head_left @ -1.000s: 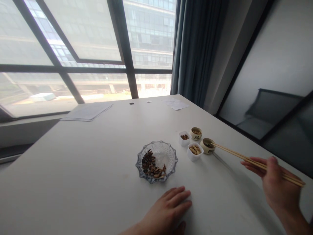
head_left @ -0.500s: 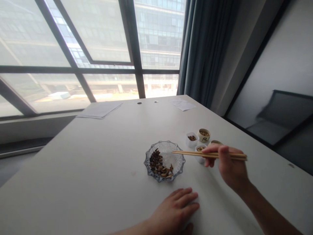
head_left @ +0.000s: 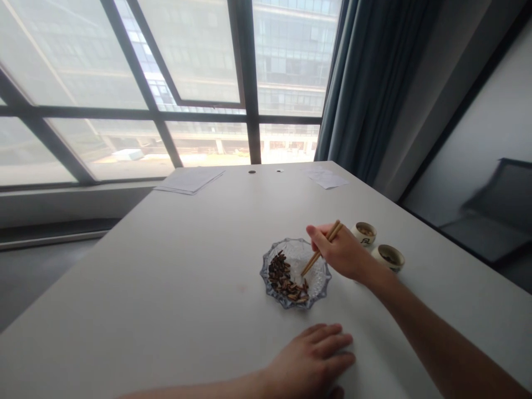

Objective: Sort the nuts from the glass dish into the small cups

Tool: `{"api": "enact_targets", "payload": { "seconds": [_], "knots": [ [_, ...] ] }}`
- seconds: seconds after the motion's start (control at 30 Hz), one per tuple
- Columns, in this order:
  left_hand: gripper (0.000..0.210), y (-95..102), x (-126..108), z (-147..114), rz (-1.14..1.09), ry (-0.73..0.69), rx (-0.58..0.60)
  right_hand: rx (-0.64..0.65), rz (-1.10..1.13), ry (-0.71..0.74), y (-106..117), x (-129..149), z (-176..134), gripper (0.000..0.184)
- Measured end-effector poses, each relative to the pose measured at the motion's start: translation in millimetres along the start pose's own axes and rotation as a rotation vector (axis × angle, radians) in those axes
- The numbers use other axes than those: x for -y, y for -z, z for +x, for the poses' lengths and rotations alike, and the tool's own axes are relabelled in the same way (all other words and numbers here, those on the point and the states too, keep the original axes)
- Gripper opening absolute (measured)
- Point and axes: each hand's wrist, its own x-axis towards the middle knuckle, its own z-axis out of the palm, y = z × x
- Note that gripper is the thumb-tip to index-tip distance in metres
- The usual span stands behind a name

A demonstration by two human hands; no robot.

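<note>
My right hand (head_left: 341, 249) grips a pair of wooden chopsticks (head_left: 320, 252), their tips pointing down into a scalloped glass bowl (head_left: 325, 288). Small dark brown pieces (head_left: 286, 280), like dried seeds or pods, lie along the bowl's left and front side. The chopstick tips are close to the pieces; I cannot make out anything between them. On the table nearer to me, my left hand (head_left: 313, 354) rests palm down with fingers stretched out, apart from the bowl. Two small round cups stand behind my right forearm: one cup (head_left: 366, 234) farther off, the other cup (head_left: 388, 257) nearer.
The white table (head_left: 187, 266) reaches to a large window (head_left: 199, 55). Paper sheets (head_left: 191, 180) lie at its far left, more paper (head_left: 328, 177) at the far right. A dark curtain (head_left: 357, 83) hangs beyond the right corner.
My right hand has moved left over the bowl and tilted the chopsticks from level to steeply down. It now hides the small white cups. The whole view has shifted slightly; my left hand stays flat.
</note>
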Motion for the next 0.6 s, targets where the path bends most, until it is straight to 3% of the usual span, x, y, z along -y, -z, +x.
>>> {"api": "enact_targets", "payload": {
  "seconds": [0.13,0.27,0.43,0.6],
  "knots": [
    [0.049,2.7,-3,0,0.014,0.001,-0.006,0.056,0.144,-0.123,12,-13,-22,0.058],
    [0.05,0.6,-1,0,0.028,-0.011,-0.018,-0.069,0.465,-0.194,15,-30,-52,0.056],
    [0.048,-3.7,3,-1,0.048,-0.022,-0.018,-0.165,0.618,-0.177,-4,-45,-84,0.05],
    [0.052,-4.8,3,-1,0.04,-0.019,-0.014,-0.275,0.675,-0.204,-26,-43,-92,0.049]
  ]
}}
